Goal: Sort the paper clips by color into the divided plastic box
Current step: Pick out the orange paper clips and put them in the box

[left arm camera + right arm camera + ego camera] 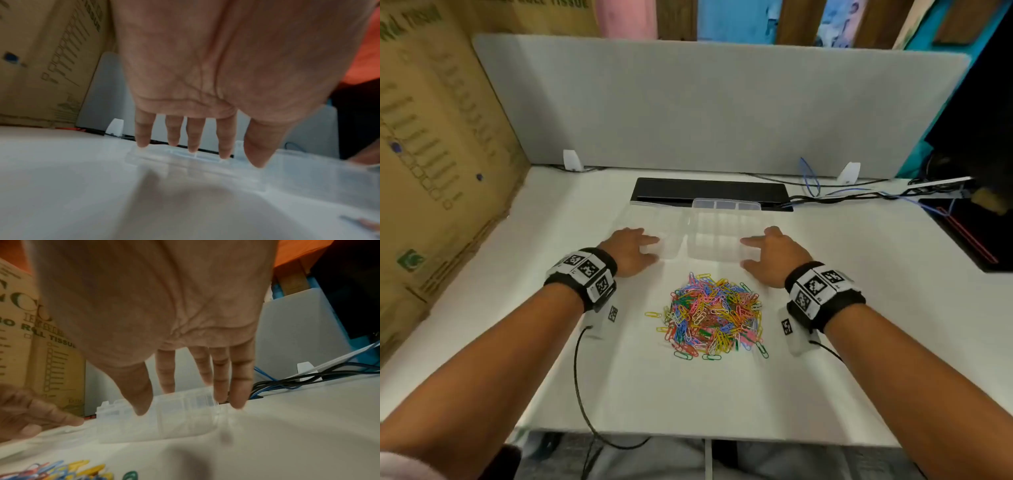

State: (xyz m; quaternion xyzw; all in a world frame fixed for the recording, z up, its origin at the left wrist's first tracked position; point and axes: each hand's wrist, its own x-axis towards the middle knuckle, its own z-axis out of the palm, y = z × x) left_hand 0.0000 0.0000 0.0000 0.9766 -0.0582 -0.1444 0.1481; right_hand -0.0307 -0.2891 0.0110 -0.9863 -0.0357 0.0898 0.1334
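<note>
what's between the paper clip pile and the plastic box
Only a narrow strip of bare white table separates the paper clip pile from the plastic box, seen in the head view.

- white desk (825, 308), bare surface across the near part
- grey partition panel (705, 109) upright along far edge, on two white clips (572, 160)
- cardboard boxes (431, 154) stacked on the left, green print
- black slot cover (709, 192) far centre of the desk
- black and blue cables (859, 195) far right
- black device (969, 233) at right edge
</note>
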